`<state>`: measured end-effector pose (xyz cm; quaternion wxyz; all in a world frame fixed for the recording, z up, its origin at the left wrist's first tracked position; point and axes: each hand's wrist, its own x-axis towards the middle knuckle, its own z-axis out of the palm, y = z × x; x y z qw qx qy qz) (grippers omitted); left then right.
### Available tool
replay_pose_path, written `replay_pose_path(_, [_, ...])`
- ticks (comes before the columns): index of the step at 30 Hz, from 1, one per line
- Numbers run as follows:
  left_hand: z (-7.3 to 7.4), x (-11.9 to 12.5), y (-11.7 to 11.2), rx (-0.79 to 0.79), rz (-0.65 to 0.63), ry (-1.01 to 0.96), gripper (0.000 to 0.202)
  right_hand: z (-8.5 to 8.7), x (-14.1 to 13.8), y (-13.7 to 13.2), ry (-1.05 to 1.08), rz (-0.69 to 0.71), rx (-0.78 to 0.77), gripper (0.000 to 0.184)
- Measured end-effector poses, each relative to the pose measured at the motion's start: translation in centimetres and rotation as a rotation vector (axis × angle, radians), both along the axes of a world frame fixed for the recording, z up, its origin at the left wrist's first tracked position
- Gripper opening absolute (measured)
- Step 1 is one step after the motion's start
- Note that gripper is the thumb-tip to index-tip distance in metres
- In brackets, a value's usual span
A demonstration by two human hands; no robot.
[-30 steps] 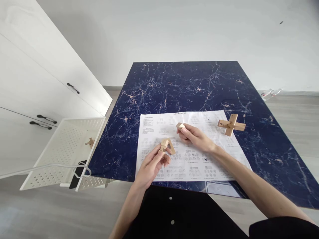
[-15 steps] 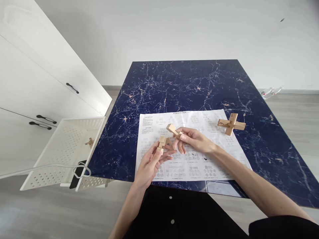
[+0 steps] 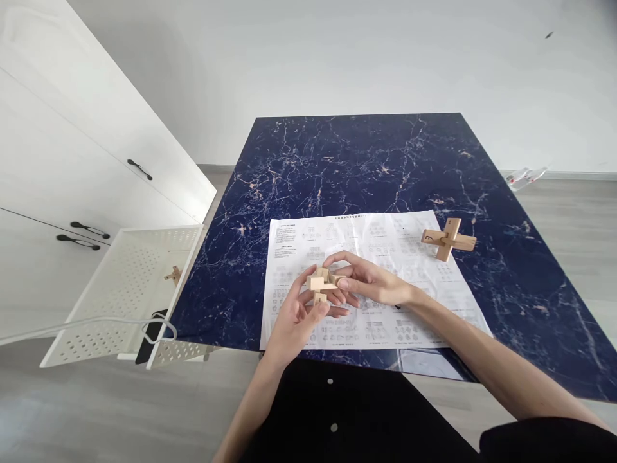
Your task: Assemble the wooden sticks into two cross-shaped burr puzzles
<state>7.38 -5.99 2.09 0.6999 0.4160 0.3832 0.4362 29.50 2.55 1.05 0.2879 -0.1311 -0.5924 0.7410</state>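
Pale notched wooden puzzle pieces (image 3: 317,283) are joined between my two hands, above a printed instruction sheet (image 3: 385,257). My left hand (image 3: 292,318) grips them from the left, its thumb on the lower block. From the right, my right hand (image 3: 369,281) pinches the end of a wooden puzzle piece (image 3: 336,281) that lies against the others. Fingers hide part of where the pieces meet. A darker cross-shaped wooden puzzle (image 3: 448,240) stands at the sheet's right edge, apart from both hands.
The sheet lies on a dark blue marbled table (image 3: 357,161). Left of the table is a white perforated bin (image 3: 110,289) with a small wooden piece (image 3: 174,275) inside and a white cable (image 3: 96,321) across it. White cabinets (image 3: 96,148) stand behind the bin.
My right hand has moved left and brought its piece against the pieces in my left hand. Those pieces have turned a little. The cross-shaped puzzle has stayed in place.
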Motion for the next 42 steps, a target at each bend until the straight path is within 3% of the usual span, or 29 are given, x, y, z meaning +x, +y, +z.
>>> replay_pose_path(14, [-0.4, 0.1, 0.0, 0.05, -0.028, -0.021, 0.064, 0.2, -0.3, -0.8, -0.118, -0.101, 0.116, 0.036])
replay_pose_path(30, [0.3, 0.0, 0.1, 0.151, -0.087, 0.004, 0.062, 0.4, -0.5, -0.9, -0.099, -0.096, 0.036, 0.034])
replay_pose_path(42, [0.7, 0.1, 0.1, 0.104, -0.079, -0.009, 0.06, 0.6, -0.3, -0.9, -0.124, -0.105, 0.085, 0.032])
